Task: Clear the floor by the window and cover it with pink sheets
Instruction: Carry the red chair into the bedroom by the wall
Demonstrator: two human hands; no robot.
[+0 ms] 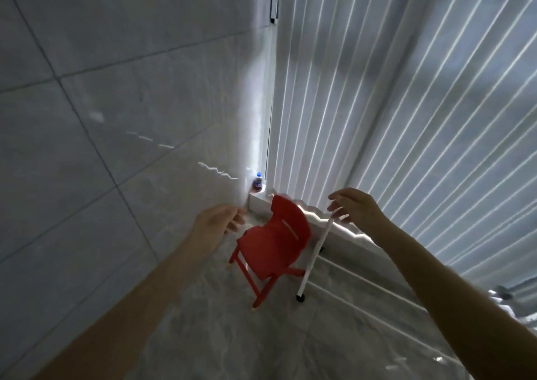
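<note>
Head view: clearing is judged underway. Near frame centre, a chair [274, 240] stands by the window [406, 103]; a rod [315, 251] is pinched by the right hand [356, 208]; the left hand [216, 224] hangs relaxed. Next, the chair must be gripped.

The grey marbled floor [203, 336] carries a red chair [273, 243] in the corner, its back just beside the low white window ledge [261, 202]. Right of the chair a white pole [313, 254] stands tilted on a dark foot — close to the chair's legs. On the ledge, behind the chair, stands a small bottle [258, 182] — blue-capped.
</note>
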